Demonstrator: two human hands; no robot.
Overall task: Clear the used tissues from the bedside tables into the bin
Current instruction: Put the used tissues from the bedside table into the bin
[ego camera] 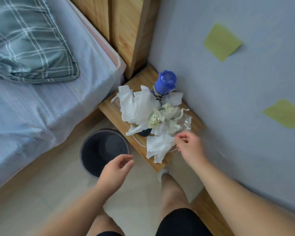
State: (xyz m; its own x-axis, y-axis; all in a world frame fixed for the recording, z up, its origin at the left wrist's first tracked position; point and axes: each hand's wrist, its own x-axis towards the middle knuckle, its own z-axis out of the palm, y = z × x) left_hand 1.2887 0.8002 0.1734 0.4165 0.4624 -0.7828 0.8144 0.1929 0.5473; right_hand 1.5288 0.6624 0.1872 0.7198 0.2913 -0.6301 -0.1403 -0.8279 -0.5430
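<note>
Several crumpled tissues (143, 108) are heaped on the bedside table (109, 110). The left hand (116, 167) is held loosely curled, empty, by the grey bin (95, 150); the right hand (189, 147) (blurred) is curled at the nearest tissue (158, 147), grip unclear.

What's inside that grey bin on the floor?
The bin shows only its dark wall and bottom, nothing in it. The left hand covers its near edge, hiding that part.

Single head view — steep downward look, close above bedside table (144, 77) and bin (95, 150).
</note>
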